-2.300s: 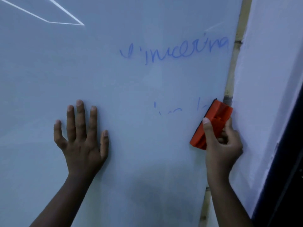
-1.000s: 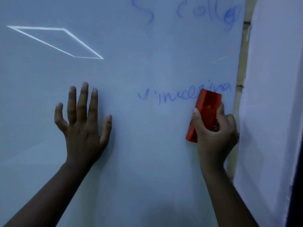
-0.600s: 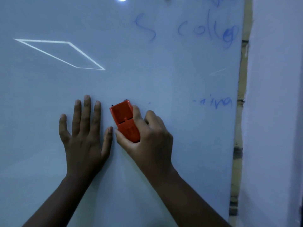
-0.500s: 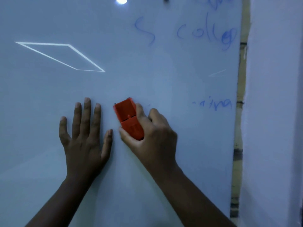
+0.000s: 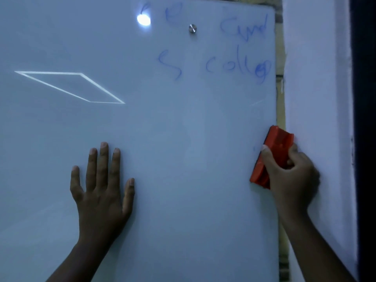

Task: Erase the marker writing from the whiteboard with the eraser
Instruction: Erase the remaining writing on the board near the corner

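The whiteboard fills most of the view. Blue marker writing runs across its upper right, with a fainter line of blue writing above it near the top edge. My right hand grips an orange eraser pressed against the board at its right edge; a tiny blue mark sits just left of it. My left hand lies flat on the board, fingers spread, at lower centre-left.
A metal mounting stud sits near the board's top. A bright light reflection and a reflected white outline show on the glossy surface. A white wall adjoins the board's right edge, with a dark strip farther right.
My right hand swept the eraser from beside my left hand across to the board's right edge, wiping away the last letters of the middle line. The view tilted up; my left hand stayed put.
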`<state>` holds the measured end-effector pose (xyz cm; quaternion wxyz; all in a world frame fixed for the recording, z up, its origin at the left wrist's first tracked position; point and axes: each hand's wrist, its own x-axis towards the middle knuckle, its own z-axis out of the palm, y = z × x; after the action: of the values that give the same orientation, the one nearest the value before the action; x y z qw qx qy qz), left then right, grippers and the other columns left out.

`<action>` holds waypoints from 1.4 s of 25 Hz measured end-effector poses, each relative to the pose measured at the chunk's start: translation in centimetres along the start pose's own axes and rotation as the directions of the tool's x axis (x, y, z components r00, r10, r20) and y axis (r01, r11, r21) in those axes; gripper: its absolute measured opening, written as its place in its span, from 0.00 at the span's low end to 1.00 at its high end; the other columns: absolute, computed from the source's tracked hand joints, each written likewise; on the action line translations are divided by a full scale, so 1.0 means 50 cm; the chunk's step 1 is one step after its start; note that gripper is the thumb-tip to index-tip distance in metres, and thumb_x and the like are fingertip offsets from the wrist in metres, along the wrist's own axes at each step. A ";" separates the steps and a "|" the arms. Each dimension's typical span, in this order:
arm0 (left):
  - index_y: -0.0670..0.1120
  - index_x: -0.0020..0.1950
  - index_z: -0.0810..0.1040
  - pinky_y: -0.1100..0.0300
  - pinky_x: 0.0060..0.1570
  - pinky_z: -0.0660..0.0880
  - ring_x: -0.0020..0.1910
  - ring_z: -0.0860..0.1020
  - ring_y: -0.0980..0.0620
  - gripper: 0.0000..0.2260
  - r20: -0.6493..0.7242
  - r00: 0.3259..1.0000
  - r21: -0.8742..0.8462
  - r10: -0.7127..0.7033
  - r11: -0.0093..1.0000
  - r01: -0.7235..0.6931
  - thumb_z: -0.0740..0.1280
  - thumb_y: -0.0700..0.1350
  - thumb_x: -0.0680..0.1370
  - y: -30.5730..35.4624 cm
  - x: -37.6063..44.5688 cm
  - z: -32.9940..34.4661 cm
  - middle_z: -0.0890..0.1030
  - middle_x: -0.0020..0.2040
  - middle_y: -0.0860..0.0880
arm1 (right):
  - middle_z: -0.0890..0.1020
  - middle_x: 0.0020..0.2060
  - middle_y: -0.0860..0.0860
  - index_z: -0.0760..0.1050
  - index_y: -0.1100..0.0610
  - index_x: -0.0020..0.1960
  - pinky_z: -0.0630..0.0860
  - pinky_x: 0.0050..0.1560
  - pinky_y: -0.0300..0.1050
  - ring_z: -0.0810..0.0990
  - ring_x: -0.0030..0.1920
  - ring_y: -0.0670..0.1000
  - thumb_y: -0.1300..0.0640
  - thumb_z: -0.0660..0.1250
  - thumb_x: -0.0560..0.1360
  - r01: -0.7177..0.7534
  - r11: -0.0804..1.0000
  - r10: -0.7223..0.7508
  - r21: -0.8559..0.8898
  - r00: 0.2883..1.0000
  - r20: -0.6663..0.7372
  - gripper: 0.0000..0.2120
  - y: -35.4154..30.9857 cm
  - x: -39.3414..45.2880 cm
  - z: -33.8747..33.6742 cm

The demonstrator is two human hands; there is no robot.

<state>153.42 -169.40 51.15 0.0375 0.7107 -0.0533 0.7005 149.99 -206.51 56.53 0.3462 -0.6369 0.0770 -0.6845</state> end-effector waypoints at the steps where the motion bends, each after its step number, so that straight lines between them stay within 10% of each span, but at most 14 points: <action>1: 0.42 0.86 0.58 0.31 0.79 0.53 0.86 0.55 0.41 0.31 -0.008 1.000 0.002 0.002 1.000 -0.002 0.55 0.54 0.85 -0.001 0.002 -0.001 0.55 0.87 0.42 | 0.73 0.31 0.52 0.72 0.57 0.39 0.58 0.32 0.43 0.72 0.32 0.54 0.37 0.72 0.75 0.016 1.000 -0.016 -0.010 1.000 -0.015 0.24 -0.007 0.005 0.008; 7: 0.44 0.75 0.76 0.40 0.61 0.63 0.72 0.71 0.39 0.26 -0.092 0.996 -0.009 -0.004 1.000 0.003 0.64 0.51 0.78 -0.006 0.067 -0.032 0.73 0.74 0.41 | 0.76 0.40 0.54 0.81 0.57 0.65 0.67 0.35 0.45 0.79 0.39 0.58 0.36 0.70 0.72 0.246 0.969 -0.247 0.029 0.969 0.028 0.30 -0.178 0.000 0.093; 14: 0.42 0.76 0.73 0.41 0.65 0.62 0.76 0.70 0.40 0.25 -0.144 0.989 -0.023 0.014 1.000 -0.018 0.63 0.48 0.80 -0.027 0.214 -0.031 0.72 0.76 0.41 | 0.76 0.44 0.50 0.76 0.53 0.70 0.79 0.33 0.48 0.79 0.40 0.53 0.33 0.66 0.72 0.672 0.722 -0.691 0.166 0.709 0.137 0.33 -0.331 -0.071 0.169; 30: 0.44 0.85 0.62 0.38 0.80 0.55 0.85 0.59 0.47 0.29 -0.173 0.983 0.001 0.052 0.999 -0.053 0.50 0.54 0.85 -0.029 0.402 0.029 0.60 0.86 0.44 | 0.79 0.44 0.57 0.79 0.58 0.68 0.70 0.42 0.48 0.80 0.45 0.62 0.37 0.71 0.75 0.203 0.979 -0.196 0.028 0.966 -0.168 0.31 -0.200 0.288 0.133; 35: 0.44 0.85 0.60 0.37 0.80 0.55 0.85 0.57 0.47 0.29 -0.177 0.982 0.025 0.064 0.998 -0.061 0.49 0.54 0.86 -0.030 0.401 0.037 0.58 0.86 0.45 | 0.77 0.43 0.54 0.80 0.53 0.67 0.72 0.38 0.48 0.81 0.41 0.60 0.38 0.73 0.73 0.313 0.942 -0.302 0.123 0.948 -0.101 0.29 -0.353 0.175 0.193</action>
<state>155.70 -168.61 71.19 0.0133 0.6436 -0.0651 0.7625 152.74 -195.07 75.06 0.2746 -0.5874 -0.0570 -0.7592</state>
